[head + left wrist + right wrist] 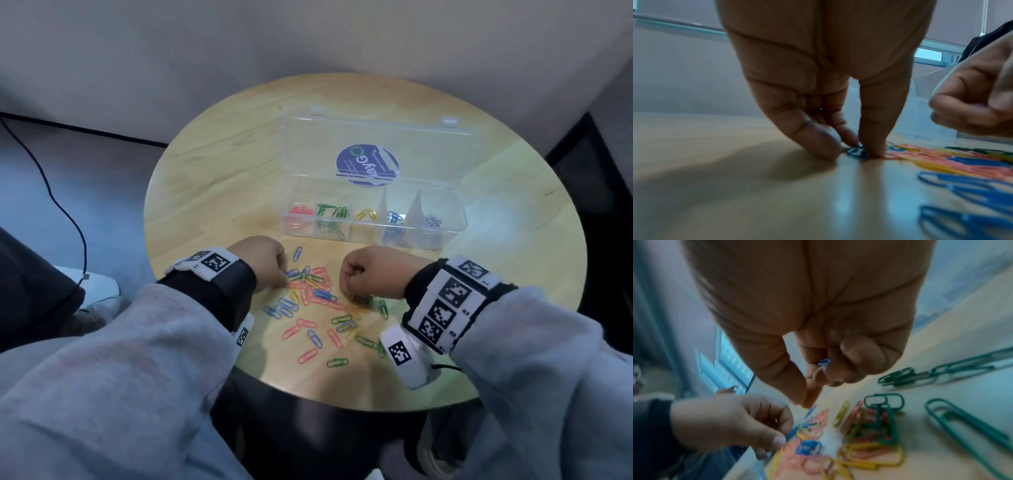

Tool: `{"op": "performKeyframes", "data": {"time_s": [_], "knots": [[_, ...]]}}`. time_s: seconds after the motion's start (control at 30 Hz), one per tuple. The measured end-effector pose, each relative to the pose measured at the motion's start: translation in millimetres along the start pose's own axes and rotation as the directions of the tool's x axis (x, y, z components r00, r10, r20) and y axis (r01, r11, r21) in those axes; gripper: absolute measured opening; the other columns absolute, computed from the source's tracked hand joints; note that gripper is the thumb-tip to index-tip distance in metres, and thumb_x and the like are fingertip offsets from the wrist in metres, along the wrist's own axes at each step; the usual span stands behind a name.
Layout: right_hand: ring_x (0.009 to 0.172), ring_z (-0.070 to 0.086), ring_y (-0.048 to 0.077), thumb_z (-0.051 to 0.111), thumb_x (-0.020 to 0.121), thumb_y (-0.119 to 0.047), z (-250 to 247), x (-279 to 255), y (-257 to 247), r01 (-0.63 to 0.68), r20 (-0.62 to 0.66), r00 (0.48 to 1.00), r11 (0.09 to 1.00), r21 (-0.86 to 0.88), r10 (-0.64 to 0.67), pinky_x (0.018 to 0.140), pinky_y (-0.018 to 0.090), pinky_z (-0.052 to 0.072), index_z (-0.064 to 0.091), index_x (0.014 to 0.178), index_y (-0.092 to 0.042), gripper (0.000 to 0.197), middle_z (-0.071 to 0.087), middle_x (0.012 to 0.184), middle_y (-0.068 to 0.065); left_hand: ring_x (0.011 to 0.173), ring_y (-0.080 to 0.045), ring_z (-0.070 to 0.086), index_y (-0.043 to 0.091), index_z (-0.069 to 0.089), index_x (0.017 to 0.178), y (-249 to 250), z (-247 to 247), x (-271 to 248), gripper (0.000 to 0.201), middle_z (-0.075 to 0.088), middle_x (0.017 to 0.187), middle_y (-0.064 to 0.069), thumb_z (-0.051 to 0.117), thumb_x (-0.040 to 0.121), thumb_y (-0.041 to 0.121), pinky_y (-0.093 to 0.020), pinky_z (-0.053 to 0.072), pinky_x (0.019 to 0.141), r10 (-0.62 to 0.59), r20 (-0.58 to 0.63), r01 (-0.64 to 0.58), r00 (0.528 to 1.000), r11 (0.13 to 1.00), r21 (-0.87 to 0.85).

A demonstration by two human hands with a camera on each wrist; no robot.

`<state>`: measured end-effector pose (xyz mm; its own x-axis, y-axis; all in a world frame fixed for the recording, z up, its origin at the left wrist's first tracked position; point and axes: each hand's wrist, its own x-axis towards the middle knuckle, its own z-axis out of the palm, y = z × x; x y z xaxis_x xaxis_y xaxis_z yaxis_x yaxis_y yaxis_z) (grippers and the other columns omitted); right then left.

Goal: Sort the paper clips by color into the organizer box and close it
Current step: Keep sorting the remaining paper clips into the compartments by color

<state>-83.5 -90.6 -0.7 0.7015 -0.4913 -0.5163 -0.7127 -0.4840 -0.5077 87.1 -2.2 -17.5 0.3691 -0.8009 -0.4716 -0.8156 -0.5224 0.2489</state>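
Observation:
A clear organizer box (pixel 459 209) stands open on the round wooden table (pixel 212 178), its lid (pixel 421 150) laid back. Its compartments hold pink, green, yellow, blue and silver clips, left to right. A loose pile of mixed paper clips (pixel 318 294) lies in front of it. My left hand (pixel 274 265) is at the pile's left edge; its thumb (pixel 873 129) and a finger pinch a blue clip (pixel 857 152) against the table. My right hand (pixel 359 274) hovers over the pile's right side, with a blue clip (pixel 824 362) tucked in its curled fingers.
Several green clips (pixel 962 423) lie to the right of the pile, near my right wrist. The table's near edge runs just below my forearms. A black cable (pixel 68 219) trails over the floor at the left, beside a white shoe (pixel 99 284).

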Motion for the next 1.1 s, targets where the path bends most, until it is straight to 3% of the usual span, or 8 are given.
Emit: {"op": "performKeyframes", "data": {"time_s": [0.17,0.27,0.4,0.57,0.7,0.93,1.03,1.1], "knots": [[0.070,0.051,0.013,0.068,0.080,-0.023,17.4,7.0,-24.1,-0.034,0.016,0.999,0.968,-0.249,0.039,0.054,0.021,0.037,0.059,0.085,-0.020,0.010,0.051,0.069,-0.008,0.069,-0.020,0.053,0.016,0.065,0.083,2.4,-1.2,-2.1,0.006,0.055,0.064,0.000,0.066,0.083,0.022,-0.023,0.038,0.060,-0.023,0.069,0.022,0.997,1.000,0.012],[0.082,0.052,0.018,0.066,0.083,-0.024,20.9,12.6,-36.1,-0.031,-0.004,1.000,0.937,-0.349,0.031,0.064,0.024,0.039,0.057,0.088,-0.018,0.012,0.057,0.082,-0.002,0.068,-0.023,0.054,0.010,0.068,0.094,3.1,-1.7,-2.6,0.018,0.060,0.072,-0.004,0.066,0.081,0.022,-0.023,0.040,0.061,-0.035,0.074,0.034,0.997,0.999,0.015],[0.078,0.050,0.017,0.065,0.082,-0.022,18.6,15.5,-41.5,-0.019,-0.012,1.000,0.939,-0.344,0.015,0.052,0.022,0.035,0.053,0.086,-0.017,0.013,0.051,0.070,-0.005,0.073,-0.022,0.055,0.014,0.062,0.096,3.8,-2.0,-0.4,0.018,0.059,0.080,-0.001,0.062,0.080,0.022,-0.025,0.040,0.063,-0.025,0.031,0.024,0.999,0.999,0.028],[0.076,0.055,0.021,0.062,0.078,-0.011,21.4,20.7,-42.9,-0.026,0.016,0.999,0.905,-0.425,0.036,0.063,0.025,0.044,0.064,0.082,-0.014,0.006,0.066,0.088,0.005,0.073,-0.022,0.054,0.010,0.068,0.094,14.2,0.7,0.5,0.015,0.060,0.082,-0.005,0.062,0.083,0.019,-0.026,0.040,0.063,-0.019,0.076,0.006,0.997,0.986,0.164],[0.070,0.052,0.021,0.064,0.071,-0.010,23.6,23.1,-41.1,-0.057,0.055,0.995,0.901,-0.429,0.089,0.052,0.021,0.039,0.063,0.078,-0.014,0.008,0.057,0.078,0.003,0.071,-0.022,0.052,0.015,0.060,0.078,16.5,2.9,1.5,0.005,0.058,0.078,-0.004,0.063,0.080,0.018,-0.025,0.037,0.056,-0.029,0.095,0.009,0.995,0.979,0.201],[0.065,0.052,0.017,0.064,0.071,-0.008,21.8,16.7,-34.0,-0.053,0.040,0.997,0.961,-0.273,0.066,0.049,0.019,0.039,0.056,0.062,-0.017,0.015,0.057,0.064,-0.001,0.070,-0.023,0.052,0.015,0.064,0.078,12.3,-0.4,-3.0,0.003,0.058,0.075,-0.005,0.062,0.076,0.015,-0.025,0.040,0.062,0.002,0.085,-0.012,0.996,0.993,0.117],[0.063,0.053,0.016,0.066,0.071,-0.010,22.9,17.4,-32.3,-0.053,0.045,0.997,0.971,-0.232,0.065,0.050,0.019,0.041,0.058,0.061,-0.017,0.015,0.056,0.060,-0.002,0.066,-0.021,0.051,0.019,0.060,0.073,7.9,-1.7,-4.2,0.011,0.059,0.072,-0.002,0.060,0.074,0.008,-0.024,0.040,0.062,0.020,0.105,-0.021,0.994,1.000,0.011],[0.061,0.052,0.014,0.067,0.072,-0.011,22.4,16.7,-31.3,-0.053,0.045,0.997,0.979,-0.198,0.063,0.051,0.019,0.041,0.060,0.063,-0.017,0.013,0.056,0.060,-0.003,0.062,-0.020,0.055,0.020,0.060,0.074,3.8,-3.3,-3.0,0.014,0.062,0.070,-0.002,0.062,0.076,0.006,-0.023,0.046,0.065,0.033,0.141,-0.011,0.989,0.988,-0.153]]}}
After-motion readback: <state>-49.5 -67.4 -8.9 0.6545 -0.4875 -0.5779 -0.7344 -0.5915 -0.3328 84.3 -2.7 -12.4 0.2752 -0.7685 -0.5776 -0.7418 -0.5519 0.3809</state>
